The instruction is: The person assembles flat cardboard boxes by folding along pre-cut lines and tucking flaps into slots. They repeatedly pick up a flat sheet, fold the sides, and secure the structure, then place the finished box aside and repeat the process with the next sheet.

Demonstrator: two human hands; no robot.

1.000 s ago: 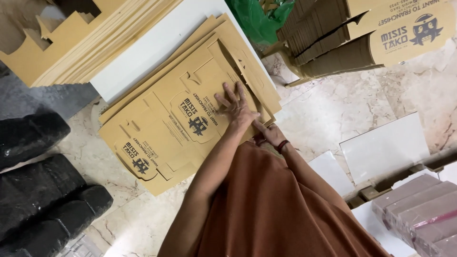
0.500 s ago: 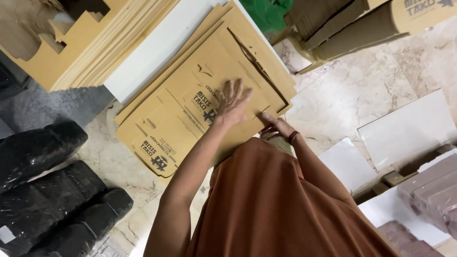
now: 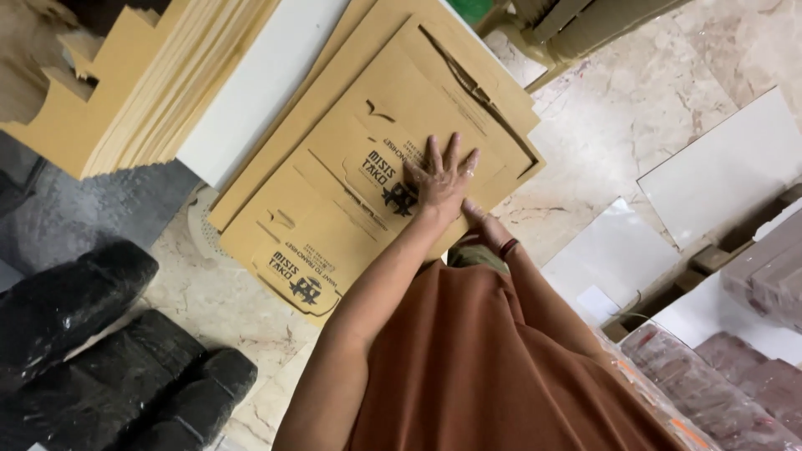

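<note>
A stack of flat brown cardboard box blanks (image 3: 334, 217) with dark printed marks lies on the marble floor. My left hand (image 3: 443, 179) presses flat on the top blank with fingers spread, partly covering one printed mark. My right hand (image 3: 486, 227) is at the stack's near right edge, just below the left hand. Its fingers curl around the edge of the top blank and are mostly hidden. A dark band (image 3: 507, 248) circles the right wrist. My rust-brown garment (image 3: 501, 367) fills the lower middle.
A tall pile of die-cut cardboard (image 3: 142, 92) and a white board (image 3: 259, 83) lie at the upper left. Black wrapped bundles (image 3: 92, 351) sit at the lower left. White sheets (image 3: 718, 167) and wrapped reddish packs (image 3: 752, 392) are on the right.
The view has shifted so the stack sits higher and nearer. My left hand now lies over the printed mark instead of beside it. My right hand stays at the edge.
</note>
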